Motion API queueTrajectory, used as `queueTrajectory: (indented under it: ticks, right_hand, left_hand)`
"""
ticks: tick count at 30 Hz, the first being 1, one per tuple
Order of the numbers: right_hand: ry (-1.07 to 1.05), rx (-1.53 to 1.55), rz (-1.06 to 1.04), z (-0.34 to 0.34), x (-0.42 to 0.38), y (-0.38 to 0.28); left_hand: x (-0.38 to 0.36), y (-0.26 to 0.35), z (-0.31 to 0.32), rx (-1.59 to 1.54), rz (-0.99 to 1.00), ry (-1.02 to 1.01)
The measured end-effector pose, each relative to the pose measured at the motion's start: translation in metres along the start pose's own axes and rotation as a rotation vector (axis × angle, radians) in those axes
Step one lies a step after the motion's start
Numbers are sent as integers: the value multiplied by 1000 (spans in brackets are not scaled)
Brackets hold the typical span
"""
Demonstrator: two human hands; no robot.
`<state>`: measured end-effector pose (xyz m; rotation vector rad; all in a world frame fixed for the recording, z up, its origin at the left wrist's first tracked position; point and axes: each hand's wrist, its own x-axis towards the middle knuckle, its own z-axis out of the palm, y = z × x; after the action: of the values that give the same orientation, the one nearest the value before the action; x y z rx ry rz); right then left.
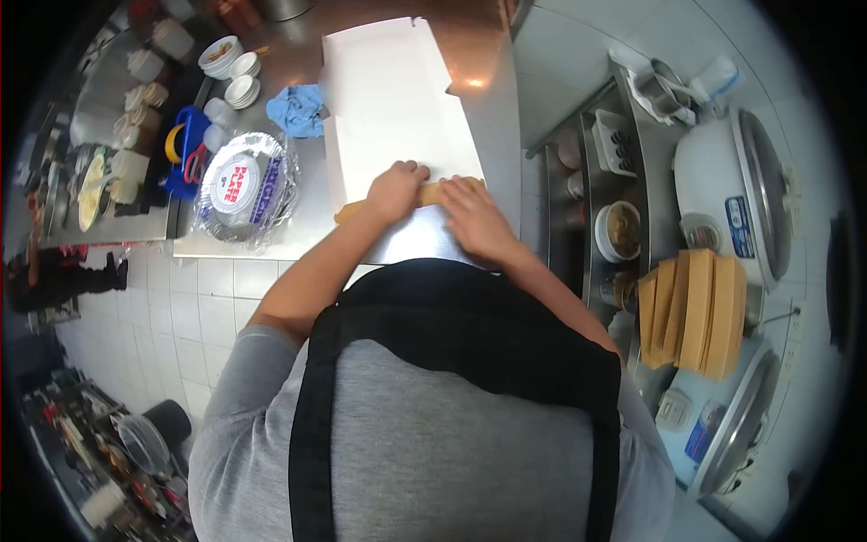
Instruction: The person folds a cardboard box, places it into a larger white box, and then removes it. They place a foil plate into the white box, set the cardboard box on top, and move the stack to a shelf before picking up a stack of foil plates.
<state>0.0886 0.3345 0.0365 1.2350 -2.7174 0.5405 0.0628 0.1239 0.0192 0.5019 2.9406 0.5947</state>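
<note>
A long sheet of box cardboard [388, 104], white on its upper face, lies on the steel table with notches along its edges. Its near end is turned up, so a brown folded strip [352, 211] faces me. My left hand [395, 192] is closed over this fold left of its middle, fingers curled onto the white side. Over the right part of the fold lies my right hand [472, 212], its fingers bent across the strip and pressing on it. The undersides of both hands are hidden.
On the steel table [307, 230] left of the cardboard are wrapped paper plates [238, 187], a blue cloth [296, 110], a blue caddy [185, 149] and stacked bowls [241, 90]. Folded brown cartons [695, 307] stand at the right, near large cookers [736, 194]. A person [68, 275] is far left.
</note>
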Motion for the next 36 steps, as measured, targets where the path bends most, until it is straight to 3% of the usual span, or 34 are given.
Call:
queueTrajectory:
  ticks: [1, 4, 8, 13, 14, 17, 21, 22, 26, 29, 32, 35, 36]
  right_hand:
    - [-76, -7, 14, 3, 1, -1]
    - [-300, -38, 60, 23, -2, -4]
    - [-261, -10, 133, 28, -11, 8]
    - [-237, -74, 181, 10, -37, 33]
    - [-220, -91, 170, 3, -40, 38]
    - [-215, 408, 206, -18, -37, 83]
    - [41, 219, 128, -41, -25, 108]
    - [46, 192, 93, -41, -16, 110]
    - [-45, 108, -101, -36, 9, 113]
    - [-204, -94, -211, -40, 21, 94]
    - [-344, -26, -389, -31, 35, 76]
    - [-266, 44, -628, -2, 49, 65]
    - [-314, 100, -606, 5, 55, 58]
  left_hand:
    - [-10, 6, -1, -61, -40, 13]
    - [-40, 1, 28, 62, 30, 464]
    - [-67, -27, 22, 185, -414, 370]
    - [-89, -46, 5, 306, -506, 272]
    - [-91, -48, 2, 337, -504, 237]
    - [-89, -39, -12, 390, -475, 202]
    - [-55, 21, -20, 123, -211, 375]
    - [-45, 40, -19, -39, -127, 320]
    - [-38, 47, 20, 137, 92, 46]
    - [-73, 29, 15, 157, 112, 224]
    - [-105, 9, 13, 190, 107, 260]
    - [-122, 1, 17, 273, -3, 335]
    - [-126, 3, 15, 290, -28, 382]
